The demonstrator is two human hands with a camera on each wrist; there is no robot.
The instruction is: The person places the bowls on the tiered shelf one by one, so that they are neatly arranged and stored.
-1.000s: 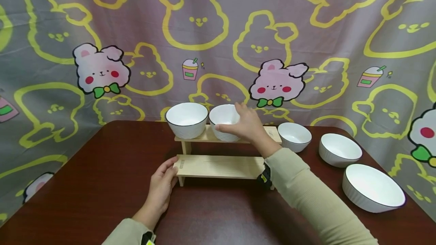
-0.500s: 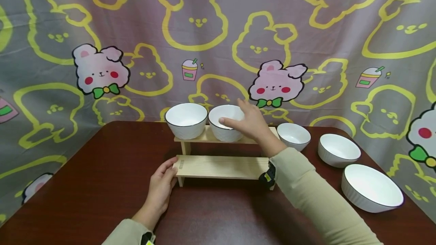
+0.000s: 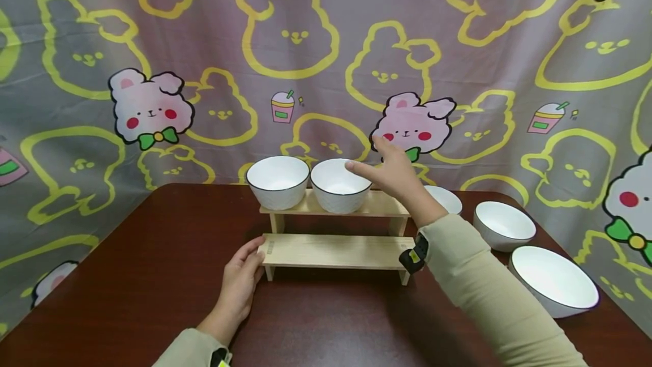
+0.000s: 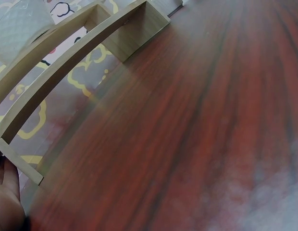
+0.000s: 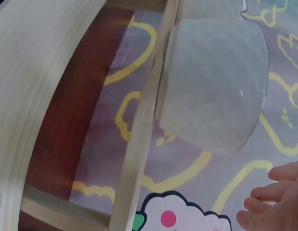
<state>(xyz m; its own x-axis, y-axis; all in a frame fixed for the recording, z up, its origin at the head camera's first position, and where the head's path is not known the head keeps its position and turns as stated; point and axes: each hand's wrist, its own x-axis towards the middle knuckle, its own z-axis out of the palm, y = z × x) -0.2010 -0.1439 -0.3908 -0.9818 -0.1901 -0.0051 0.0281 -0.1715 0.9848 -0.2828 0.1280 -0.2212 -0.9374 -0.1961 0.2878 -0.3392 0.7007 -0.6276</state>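
Observation:
A two-tier wooden rack [image 3: 336, 251] stands on the dark table, its lower shelf in front and its upper shelf behind. My left hand [image 3: 238, 279] grips the left end of the lower shelf between thumb and fingers. Two white bowls with dark rims are on the upper shelf: the left bowl [image 3: 278, 197] at the left end, the right bowl [image 3: 338, 203] close beside it. My right hand [image 3: 394, 173] is raised just right of the right bowl, thumb and fingers spread, holding nothing. In the right wrist view, a gap separates the fingers [image 5: 274, 192] from the bowl [image 5: 211, 86].
To the rack's right, three more white bowls stand on the table: a small bowl [image 3: 445, 200] partly behind my right forearm, a medium bowl [image 3: 504, 225], and a larger bowl [image 3: 555, 279] nearest me. A patterned curtain [image 3: 204, 44] hangs behind the table [image 3: 153, 276].
My right hand has let go of the right bowl and moved right and slightly up, its fingers spread. The bowl stays on the upper shelf. My left hand has kept its place.

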